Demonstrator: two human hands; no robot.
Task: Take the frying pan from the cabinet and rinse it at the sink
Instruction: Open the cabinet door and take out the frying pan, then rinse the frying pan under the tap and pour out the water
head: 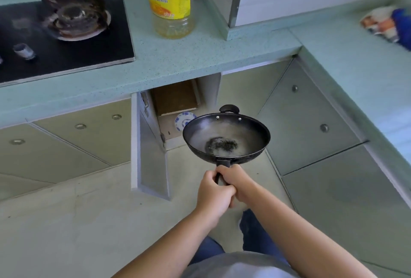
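The left hand (212,193) and right hand (236,181) both grip the handle of the black frying pan (226,135), held in the air before the open cabinet (175,99) under the worktop (178,64) edge. Best carried level, clear of the cabinet door (153,155); no sink shows.

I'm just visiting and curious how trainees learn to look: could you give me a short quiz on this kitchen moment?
1. True or false: the left hand and the right hand both grip the frying pan by its handle.
2. What stands on the counter to the right of the stove? A) oil bottle B) kettle C) toaster
3. What lies inside the open cabinet?
Key: 1 true; 2 A; 3 a blue-and-white plate.
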